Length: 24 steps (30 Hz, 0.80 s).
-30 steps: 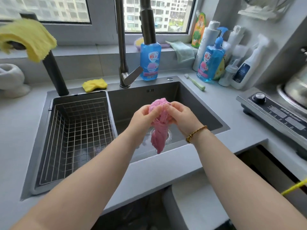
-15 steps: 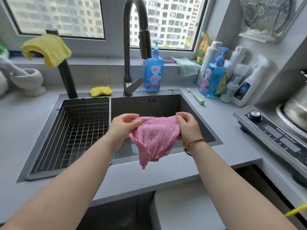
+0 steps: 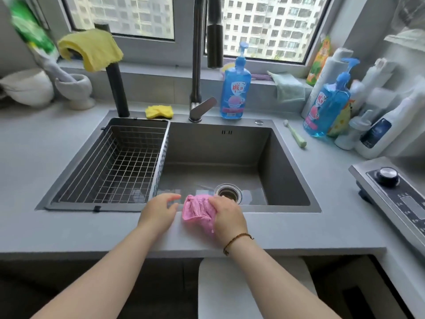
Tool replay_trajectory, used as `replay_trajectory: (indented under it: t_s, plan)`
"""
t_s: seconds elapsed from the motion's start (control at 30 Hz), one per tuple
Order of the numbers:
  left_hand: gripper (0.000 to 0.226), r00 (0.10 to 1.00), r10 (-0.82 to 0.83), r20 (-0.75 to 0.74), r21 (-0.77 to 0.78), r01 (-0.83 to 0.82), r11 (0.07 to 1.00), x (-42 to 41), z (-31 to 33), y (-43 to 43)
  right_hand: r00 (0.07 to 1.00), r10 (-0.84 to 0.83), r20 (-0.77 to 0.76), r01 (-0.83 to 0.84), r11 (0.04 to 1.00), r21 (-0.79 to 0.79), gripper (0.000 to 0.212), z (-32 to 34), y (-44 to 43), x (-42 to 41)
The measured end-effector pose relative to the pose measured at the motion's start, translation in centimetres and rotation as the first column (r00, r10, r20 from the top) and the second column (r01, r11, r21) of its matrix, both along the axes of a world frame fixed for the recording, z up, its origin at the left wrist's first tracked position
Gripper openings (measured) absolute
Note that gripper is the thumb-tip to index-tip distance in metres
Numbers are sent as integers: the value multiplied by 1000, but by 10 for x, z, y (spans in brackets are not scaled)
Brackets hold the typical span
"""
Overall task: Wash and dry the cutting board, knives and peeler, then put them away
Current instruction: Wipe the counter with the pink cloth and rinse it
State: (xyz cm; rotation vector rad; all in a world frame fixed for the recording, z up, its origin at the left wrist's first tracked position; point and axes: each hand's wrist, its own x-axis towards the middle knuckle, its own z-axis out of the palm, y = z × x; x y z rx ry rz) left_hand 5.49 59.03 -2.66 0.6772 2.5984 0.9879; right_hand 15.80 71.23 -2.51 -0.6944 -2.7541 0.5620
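A pink cloth [image 3: 197,210] lies bunched on the sink's front rim [image 3: 276,209]. My right hand [image 3: 226,217] lies on top of it, fingers curled over the cloth and pressing it onto the rim. My left hand [image 3: 158,211] hovers just left of the cloth with its fingers loosely spread, holding nothing. No cutting board, knife or peeler shows in this view. The sink basin [image 3: 230,157] holds nothing but its drain [image 3: 228,193].
A wire basket [image 3: 115,166] fills the sink's left part. The tap [image 3: 197,65] rises behind, with a blue soap bottle [image 3: 234,88] and a yellow sponge [image 3: 159,111] beside it. Several bottles [image 3: 345,97] crowd the right back corner. A cooker [image 3: 395,199] stands at right.
The pink cloth was spread between both hands over the basin; now it is down on the front rim under my right hand, and my left hand has let go.
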Motion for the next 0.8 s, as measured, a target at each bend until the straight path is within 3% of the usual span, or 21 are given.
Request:
replay_trajectory:
  t_s: [0.07,0.1,0.23,0.37,0.47,0.57,0.63,0.8]
  plan:
    - [31,1000,10,-10,-7,-10,1000,-7,-2,-9,999,41,13,-37,974,-224,23,9,-1,-4]
    - [31,1000,26,-13,-2,-26,1000,-11,-2,-14,996,81,23,-73,964,-255,26,7,-3,-7]
    - [27,995,76,-60,54,-72,996,-20,-4,-29,959,277,-67,-280,959,-48,23,-2,-55,-16]
    - [24,987,-2,-163,3,2,1000,-30,-8,-33,944,322,-73,-320,947,35,29,-17,-62,-23]
    - [23,970,-95,-224,-25,92,995,-28,-11,-25,982,184,-38,-180,979,91,37,-17,-21,8]
    - [24,958,-176,-225,-28,174,984,-22,-13,-12,988,-156,9,156,987,-23,44,-13,36,59]
    - [24,951,-226,-211,-34,224,974,-17,-13,-2,944,-321,82,325,944,-45,36,-8,70,89]
    - [29,951,-305,-52,-10,305,952,4,1,38,913,-408,-6,407,911,-66,23,-9,82,89]
